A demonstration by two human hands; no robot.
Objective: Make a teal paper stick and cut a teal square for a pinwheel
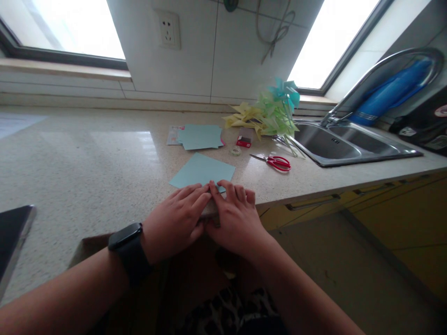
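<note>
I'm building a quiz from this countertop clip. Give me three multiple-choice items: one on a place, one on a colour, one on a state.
1. Where do the scissors lie?
A. in the sink
B. on the counter, left of the sink
C. on the window sill

2. What colour is the paper sheet under the fingertips?
A. light blue
B. red
C. black

3. How are the left hand and right hand set?
A. raised in the air
B. gripping the scissors
C. pressed flat on the sheet's near edge

Answers: 1 B, they rest on the counter beside the sink; 2 A, it shows pale blue; 3 C, both palms face down, fingers on paper.
</note>
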